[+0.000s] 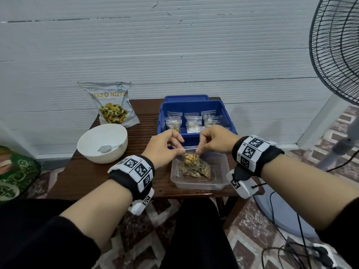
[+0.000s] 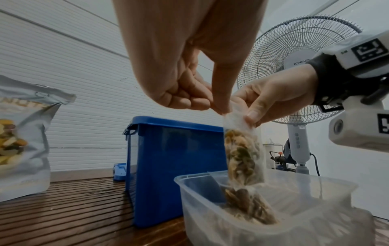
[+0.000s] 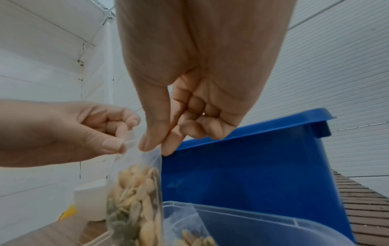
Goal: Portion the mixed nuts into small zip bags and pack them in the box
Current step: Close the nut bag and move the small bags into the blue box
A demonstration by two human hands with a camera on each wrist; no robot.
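A small clear zip bag [image 1: 191,157] [image 2: 242,154] [image 3: 136,199] filled with mixed nuts hangs upright over a clear plastic tray [image 1: 221,181] [image 2: 315,199]. My left hand [image 1: 165,146] [image 2: 189,93] pinches the left end of its top strip between thumb and forefinger. My right hand [image 1: 213,140] [image 3: 189,116] pinches the right end the same way. More filled bags [image 1: 202,170] lie in the tray under it. Behind stands the blue box [image 1: 230,123] [image 2: 172,166] [image 3: 252,166], holding several packed zip bags [image 1: 192,121].
A white bowl [image 1: 91,150] with a spoon [image 1: 106,148] stands at the left of the wooden table [image 1: 87,175]. The mixed nuts pouch [image 1: 112,105] [image 2: 21,133] leans on the wall behind it. A standing fan [image 1: 338,55] [image 2: 294,66] is close on the right.
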